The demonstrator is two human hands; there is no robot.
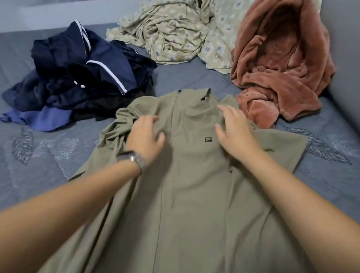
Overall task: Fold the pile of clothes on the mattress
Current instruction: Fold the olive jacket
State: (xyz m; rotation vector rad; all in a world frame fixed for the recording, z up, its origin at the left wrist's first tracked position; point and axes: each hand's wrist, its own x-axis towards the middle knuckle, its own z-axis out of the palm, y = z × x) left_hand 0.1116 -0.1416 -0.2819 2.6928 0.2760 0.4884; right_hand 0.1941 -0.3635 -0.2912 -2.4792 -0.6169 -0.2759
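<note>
Olive zip jacket (192,181) lies spread front-up on the mattress (28,176), collar toward 12 o'clock, hem running off the frame at 6. Both hands sit on its chest: left hand (145,136) at approx 10 o'clock of the logo, fingers loosely spread w/ tips touching bunched shoulder fabric; right hand (233,130) at 2 o'clock of it, fingers straight and flat on the cloth. Neither is pinching anything. Fabric looks thin, light, soft, prob. a bit slick, so it'll likely crease and slide rather than hold a fold; smooth first, then take it at shoulder seams or sleeve ends, not mid-panel. Left sleeve is rumpled at 9 o'clock, needs pulling out. Only mark: small dark square chest logo (207,139) w/ an "F" shape; brand name not readable. Unfolded navy pile (81,82) w/ white stripes sits at 10 o'clock, patterned beige cloth (174,30) at 12, pink fleece (280,69) at 1–2, touching the jacket's right shoulder.
</note>
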